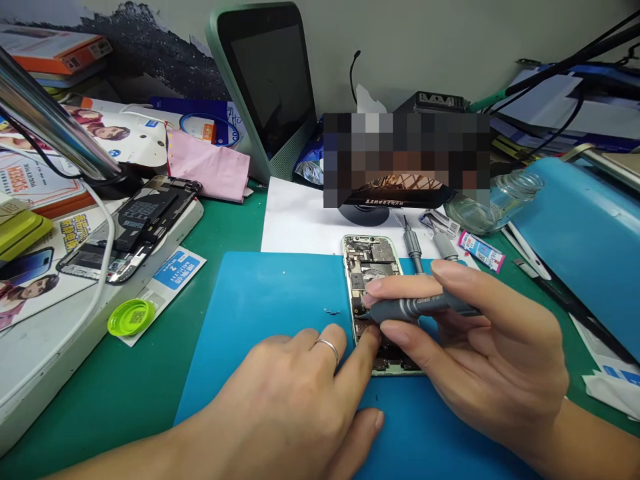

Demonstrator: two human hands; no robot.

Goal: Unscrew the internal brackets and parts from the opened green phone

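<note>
Right hand (505,363) is gripping a screwdriver (400,309), apparently loosening or tightening inside an opened phone (358,252) straddling the far edge of the blue mat (250,300) — left hand (295,380), clutching nothing, is bracing the phone; next, a steady tip seems needed.

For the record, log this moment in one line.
left hand: index finger on opened smartphone; right hand: holding grey screwdriver over it; smartphone: mostly on blue mat

Wall (450,40): pale grey, dark mottled patch (170,53) at left | Work surface (140,373): green | Metal pole (53,120): shiny, slanting, far left
</note>
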